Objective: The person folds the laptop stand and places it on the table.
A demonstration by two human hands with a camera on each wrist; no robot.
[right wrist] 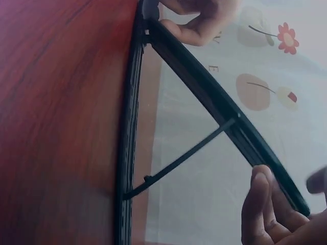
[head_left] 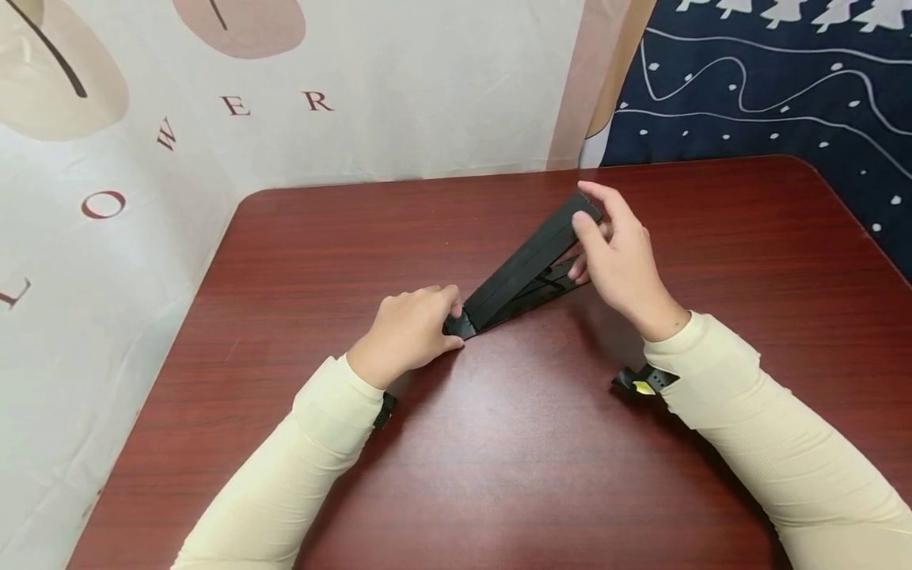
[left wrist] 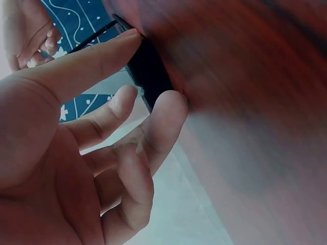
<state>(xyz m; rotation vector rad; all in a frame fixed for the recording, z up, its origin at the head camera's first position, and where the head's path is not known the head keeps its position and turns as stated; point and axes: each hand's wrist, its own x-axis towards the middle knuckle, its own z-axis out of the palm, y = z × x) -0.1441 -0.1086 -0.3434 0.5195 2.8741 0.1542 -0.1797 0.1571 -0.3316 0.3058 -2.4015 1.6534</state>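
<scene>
A long black stapler (head_left: 527,257) stands spread in a V on the table, its hinge end toward my left hand (head_left: 416,324). The thumb and a finger of that hand grip the hinge end, at either side of it. My right hand (head_left: 627,265) holds the far end of the raised top arm (right wrist: 196,76), with the thumb on one side and fingers on the other. Along the tabletop lies the lower arm (right wrist: 127,122). A thin slanting rod (right wrist: 179,161) links the two arms in the right wrist view.
The reddish-brown wooden table (head_left: 499,459) has rounded far corners. A pale printed cloth (head_left: 427,87) hangs behind and to the left, and a dark blue patterned cloth (head_left: 755,87) behind on the right. Black straps (head_left: 659,378) circle both wrists.
</scene>
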